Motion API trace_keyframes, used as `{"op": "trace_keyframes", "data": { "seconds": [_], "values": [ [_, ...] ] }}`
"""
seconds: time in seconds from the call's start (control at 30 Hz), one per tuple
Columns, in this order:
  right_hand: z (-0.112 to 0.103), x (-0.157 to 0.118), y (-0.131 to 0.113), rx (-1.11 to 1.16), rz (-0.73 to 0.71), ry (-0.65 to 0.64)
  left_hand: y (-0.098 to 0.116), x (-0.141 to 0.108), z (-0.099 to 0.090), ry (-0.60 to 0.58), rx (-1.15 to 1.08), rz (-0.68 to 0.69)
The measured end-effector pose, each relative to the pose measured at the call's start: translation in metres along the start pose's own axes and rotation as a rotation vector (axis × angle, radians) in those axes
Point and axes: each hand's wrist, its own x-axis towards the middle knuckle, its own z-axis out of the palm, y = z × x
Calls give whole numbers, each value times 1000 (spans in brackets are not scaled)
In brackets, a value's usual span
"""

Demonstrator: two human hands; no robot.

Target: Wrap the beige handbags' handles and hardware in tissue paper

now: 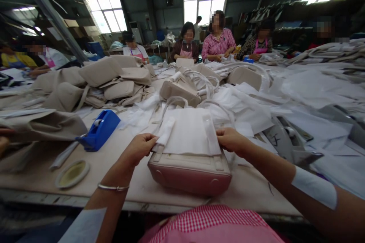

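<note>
A beige handbag [188, 172] lies in front of me with its base toward my body. A white foam sheet [186, 131] covers its upper part, and its handles stretch away behind. At the left edge of the sheet, my left hand [140, 147] is closed, thumb and fingers pinching the white wrapping. My right hand [232, 142] closes on the sheet's opposite edge, its fingertips partly hidden. To the left of the bag stands a blue tape dispenser [100, 129].
A round dish [72, 174] sits near the table's front edge. Beige bags [101, 71] are heaped at the back left. A grey tape dispenser [288, 138] and white sheets [322, 125] spread across the right. Several people work across the table; another person's hand [4, 138] shows at far left.
</note>
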Motion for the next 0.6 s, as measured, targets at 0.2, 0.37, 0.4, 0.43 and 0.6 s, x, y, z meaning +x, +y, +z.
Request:
{"op": "trace_keyframes", "data": {
  "seconds": [0.2, 0.37, 0.4, 0.43, 0.6],
  "values": [
    [-6, -18, 4, 143, 67, -96, -2, -11, -4, -225, -214, -59],
    [-12, -33, 6, -188, -48, -80, -8, -26, -1, -259, -141, -59],
    [-12, -35, 5, -230, -106, -46, -10, -29, -1, -244, -129, -54],
    [-12, -37, 5, -245, -160, -18, -11, -32, 0, -230, -124, -49],
    [-3, -42, 15, 127, 31, -152, -17, -47, 2, -227, -232, -118]
  ]
}}
